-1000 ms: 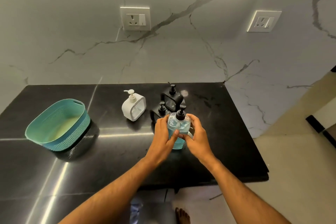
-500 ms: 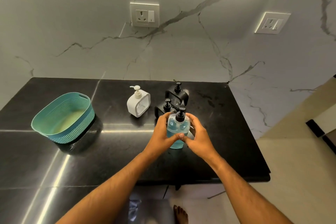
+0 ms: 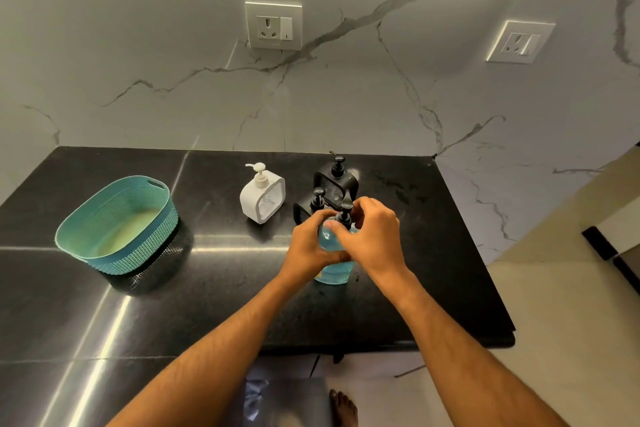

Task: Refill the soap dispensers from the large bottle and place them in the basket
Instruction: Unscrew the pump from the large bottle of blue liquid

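A large clear bottle of blue soap with a black pump stands on the black counter. My left hand grips its body from the left. My right hand curls over the top, fingers around the black pump collar. Right behind the bottle stand two black dispensers, one further back and one partly hidden by my hands. A white dispenser stands to their left. The teal basket sits at the left with nothing visible in it.
The marble wall behind the counter carries two sockets, one in the middle and one to the right. The counter's right edge drops to a beige floor. A bare foot shows below the front edge.
My right hand has moved up from the bottle's side to its pump top. The left hand keeps its hold on the body. The bottle stays in place.
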{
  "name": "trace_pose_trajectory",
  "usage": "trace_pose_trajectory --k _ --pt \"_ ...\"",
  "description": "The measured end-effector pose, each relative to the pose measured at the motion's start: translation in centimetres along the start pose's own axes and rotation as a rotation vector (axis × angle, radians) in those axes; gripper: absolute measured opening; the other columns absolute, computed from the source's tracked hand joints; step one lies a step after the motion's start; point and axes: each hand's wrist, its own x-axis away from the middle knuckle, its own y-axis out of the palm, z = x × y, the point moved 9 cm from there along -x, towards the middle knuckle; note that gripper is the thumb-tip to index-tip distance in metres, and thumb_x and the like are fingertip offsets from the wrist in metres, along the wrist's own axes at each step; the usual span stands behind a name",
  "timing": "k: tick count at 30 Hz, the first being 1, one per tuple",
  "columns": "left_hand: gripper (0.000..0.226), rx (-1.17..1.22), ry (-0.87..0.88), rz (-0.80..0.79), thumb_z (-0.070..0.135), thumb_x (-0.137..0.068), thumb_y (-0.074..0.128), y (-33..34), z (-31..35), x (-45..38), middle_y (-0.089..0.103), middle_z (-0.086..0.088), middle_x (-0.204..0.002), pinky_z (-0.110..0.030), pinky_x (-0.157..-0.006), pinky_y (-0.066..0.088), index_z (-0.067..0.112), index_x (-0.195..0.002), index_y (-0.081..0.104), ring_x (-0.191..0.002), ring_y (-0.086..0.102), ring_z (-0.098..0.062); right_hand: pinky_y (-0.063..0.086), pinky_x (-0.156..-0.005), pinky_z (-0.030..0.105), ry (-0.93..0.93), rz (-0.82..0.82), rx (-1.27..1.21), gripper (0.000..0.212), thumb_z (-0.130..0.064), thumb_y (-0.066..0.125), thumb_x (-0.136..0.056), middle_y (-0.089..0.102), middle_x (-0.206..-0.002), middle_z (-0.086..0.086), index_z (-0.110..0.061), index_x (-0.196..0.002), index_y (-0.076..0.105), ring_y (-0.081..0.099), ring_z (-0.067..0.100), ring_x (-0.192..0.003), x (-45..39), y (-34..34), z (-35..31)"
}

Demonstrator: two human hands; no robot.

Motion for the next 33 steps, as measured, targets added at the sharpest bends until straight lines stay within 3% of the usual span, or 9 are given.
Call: trace_pose_trajectory --k 7,12,15,18,22,26,29,31,33 --pt "0.077 0.038 -0.039 0.049 0.032 -0.056 0.099 0.3 -0.5 -0.2 0.074 0.008 -0.111 -0.025 -0.09 0.057 0.016 -0.123 0.065 -0.104 0.071 -0.009 0.059 -0.089 0.032 0.007 -0.29 -0.161 0.039 -0.005 0.083 -0.076 0.072 -0.104 -0.004 -0.014 -0.113 0.073 0.068 0.008 -0.095 -1.4 0.2 0.1" --pt "0.071 0.016 -0.034 0.086 0.028 -0.056 0.098 1.0 0.0 -0.5 0.073 0.012 -0.109 -0.023 -0.087 0.057 0.019 -0.119 0.065 -0.101 0.071 -0.006 0.052 -0.071 0.022 0.042 -0.174 0.072 0.045 -0.044 0.089 -0.069 0.061 -0.091 -0.008 -0.022 -0.1 0.065 0.059 0.006 -0.08 -2.0 -0.8 0.3" --pt "0.07 0.012 -0.033 0.103 0.024 -0.058 0.1 1.3 0.1 -0.6 0.073 0.011 -0.108 -0.026 -0.086 0.059 0.025 -0.118 0.064 -0.1 0.071 -0.006 0.058 -0.079 0.024 0.057 -0.194 0.02 0.039 -0.022 0.087 -0.075 0.068 -0.097 -0.004 -0.019 -0.108 0.067 0.067 0.01 -0.088 -2.2 -0.7 0.6" --pt "0.07 0.013 -0.024 0.099 0.024 -0.058 0.099 1.4 0.1 -0.7 0.073 0.011 -0.106 -0.024 -0.085 0.059 0.03 -0.117 0.062 -0.098 0.072 -0.007 0.06 -0.091 0.03 0.101 -0.334 -0.109 0.064 -0.004 0.078 -0.073 0.068 -0.113 -0.001 -0.02 -0.132 0.059 0.067 0.012 -0.102 -2.2 -0.1 0.9" --pt "0.068 -0.015 -0.026 0.083 0.031 -0.059 0.097 1.6 -0.1 -0.7 0.072 0.012 -0.106 -0.026 -0.084 0.059 0.025 -0.117 0.063 -0.098 0.071 -0.007 0.054 -0.081 0.023 0.063 -0.235 0.066 0.061 -0.031 0.089 -0.071 0.06 -0.1 -0.009 -0.021 -0.123 0.058 0.061 0.008 -0.09 -2.5 -0.9 0.8" --pt "0.069 -0.013 -0.021 0.081 0.034 -0.058 0.097 1.6 0.0 -0.7 0.072 0.013 -0.107 -0.028 -0.087 0.058 0.032 -0.118 0.061 -0.1 0.071 -0.008 0.056 -0.085 0.02 0.063 -0.32 -0.075 0.063 -0.003 0.079 -0.072 0.066 -0.107 -0.006 -0.021 -0.128 0.057 0.068 0.013 -0.101 -2.4 -0.1 0.6" --pt "0.067 -0.03 -0.002 0.08 0.038 -0.057 0.091 1.7 0.3 -0.7 0.071 0.025 -0.107 -0.02 -0.086 0.055 0.04 -0.115 0.059 -0.1 0.07 -0.002 0.056 -0.091 0.026 0.031 -0.339 -0.018 0.075 -0.019 0.085 -0.07 0.062 -0.117 -0.005 -0.023 -0.137 0.052 0.063 0.012 -0.106 -2.4 0.2 0.3" --pt "0.067 -0.042 -0.008 0.075 0.04 -0.057 0.093 1.7 0.0 -0.6 0.071 0.021 -0.107 -0.024 -0.085 0.057 0.035 -0.116 0.06 -0.1 0.07 -0.004 0.054 -0.085 0.024 0.02 -0.259 0.086 0.068 -0.036 0.088 -0.071 0.061 -0.111 -0.005 -0.02 -0.129 0.056 0.062 0.011 -0.097 -2.5 -0.4 0.2" --pt "0.07 -0.032 -0.019 0.071 0.04 -0.058 0.097 1.8 -0.3 -0.6 0.072 0.013 -0.107 -0.032 -0.085 0.06 0.029 -0.117 0.061 -0.099 0.071 -0.009 0.057 -0.081 0.024 0.016 -0.221 0.091 0.053 -0.028 0.085 -0.076 0.065 -0.107 -0.004 -0.019 -0.121 0.059 0.066 0.012 -0.092 -2.6 -0.9 0.0"
